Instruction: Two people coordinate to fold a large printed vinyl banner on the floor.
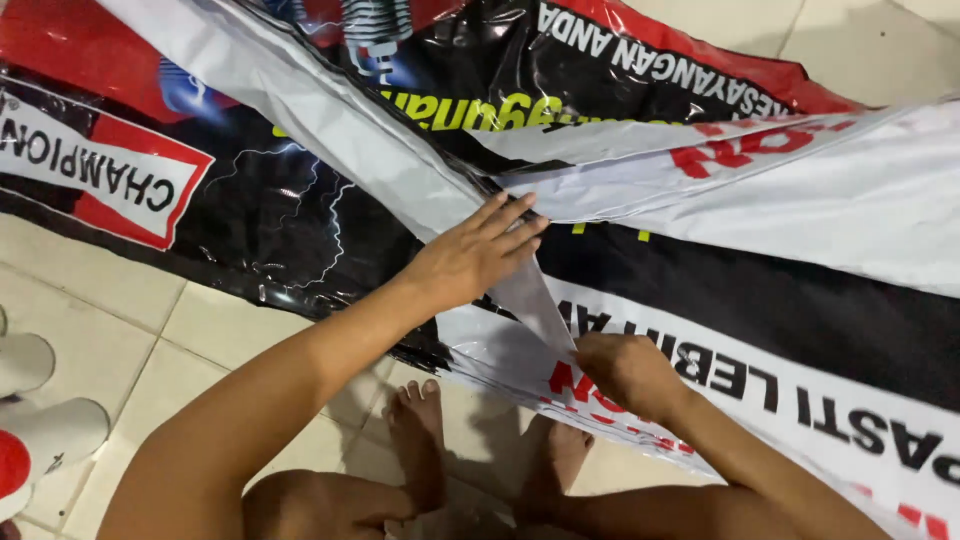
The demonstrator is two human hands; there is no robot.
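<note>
Your right hand [625,372] pinches the white fold edge of the banner [300,230]; your left hand [475,255] lies flat and open, pressing the fold. The banner is glossy, creased vinyl in black, red and white, spread over the tiled floor [110,330].

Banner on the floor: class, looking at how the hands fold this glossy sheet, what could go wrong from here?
1. The left hand only presses flat on the folded white strip; the glossy banner could slide and the fold drift crooked.
2. The right hand pinches just one edge, so its grip may slip or crease the sheet unevenly.
3. Bare feet sit beside the banner on smooth tiles; stepping on it might mean a slip.
</note>
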